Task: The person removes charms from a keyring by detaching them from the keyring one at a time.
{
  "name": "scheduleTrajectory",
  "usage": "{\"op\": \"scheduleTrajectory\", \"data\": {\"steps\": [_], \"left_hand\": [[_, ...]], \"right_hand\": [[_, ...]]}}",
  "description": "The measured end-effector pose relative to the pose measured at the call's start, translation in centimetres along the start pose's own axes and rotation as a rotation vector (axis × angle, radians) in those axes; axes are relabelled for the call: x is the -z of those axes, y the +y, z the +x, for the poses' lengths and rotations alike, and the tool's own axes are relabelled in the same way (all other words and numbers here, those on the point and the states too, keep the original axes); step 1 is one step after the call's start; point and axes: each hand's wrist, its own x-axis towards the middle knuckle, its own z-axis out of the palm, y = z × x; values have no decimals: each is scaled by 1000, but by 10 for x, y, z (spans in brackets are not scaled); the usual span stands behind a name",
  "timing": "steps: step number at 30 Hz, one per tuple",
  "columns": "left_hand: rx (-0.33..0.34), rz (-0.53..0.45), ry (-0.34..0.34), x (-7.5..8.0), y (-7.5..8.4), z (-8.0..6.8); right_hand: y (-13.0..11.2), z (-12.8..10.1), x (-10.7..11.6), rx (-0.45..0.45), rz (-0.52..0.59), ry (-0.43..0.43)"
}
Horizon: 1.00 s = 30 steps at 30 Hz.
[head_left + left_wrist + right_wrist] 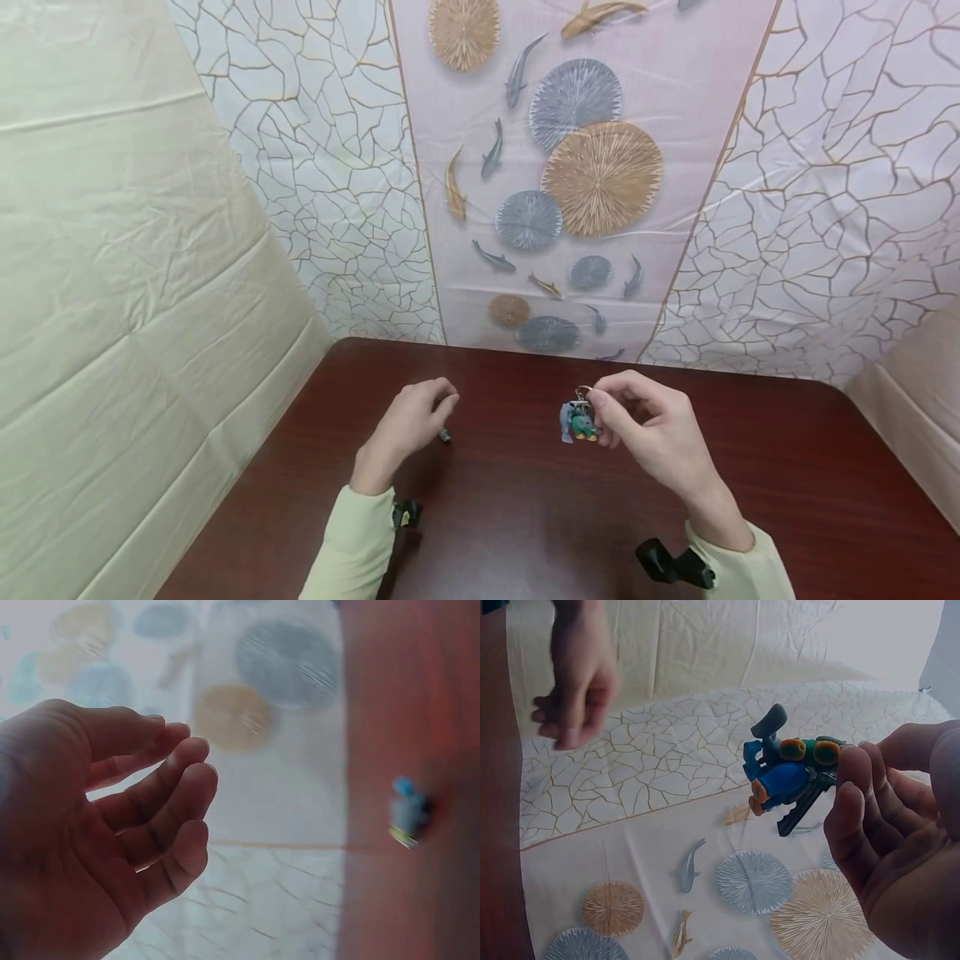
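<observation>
a patterned cloth [352, 208] with fish and round motifs is hung behind the scene; a cream cloth [112, 250] is draped at the left side; in front, a dark red-brown worktop [525, 517] is seen; pale sleeves [352, 533] are worn on both arms; the two hands are placed well apart above the worktop; the right hand [660, 429] is closed in a pinch between thumb and fingers; the left hand [405, 429] is loosely bent, its palm empty; a black device [675, 567] is fixed at the right wrist, another at the left; a bunch of small figures [581, 423], blue and green with orange feet, is suspended from the right hand; a small item [446, 436], blurred in the left wrist view, is found on the worktop beside the left hand, partly hidden by it in the head view; a metal ring [583, 389] is seen above the figures, at the right thumb tip.
</observation>
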Motion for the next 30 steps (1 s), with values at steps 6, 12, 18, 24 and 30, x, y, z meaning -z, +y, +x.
{"op": "scheduleTrajectory", "data": {"steps": [6,12,18,24,30], "left_hand": [[-150,53,109,19,38,-11],[-290,36,195,33,67,-26],[-431,-26,173,40,94,-40],[-531,-65,149,35,116,-46],[-567,-92,139,24,133,-43]], "right_hand": [[-1,0,0,-9,0,7],[-1,1,0,-15,7,6],[1,2,-1,-28,9,-10],[2,2,-3,-7,29,-11],[3,1,-5,-13,34,-12]]}}
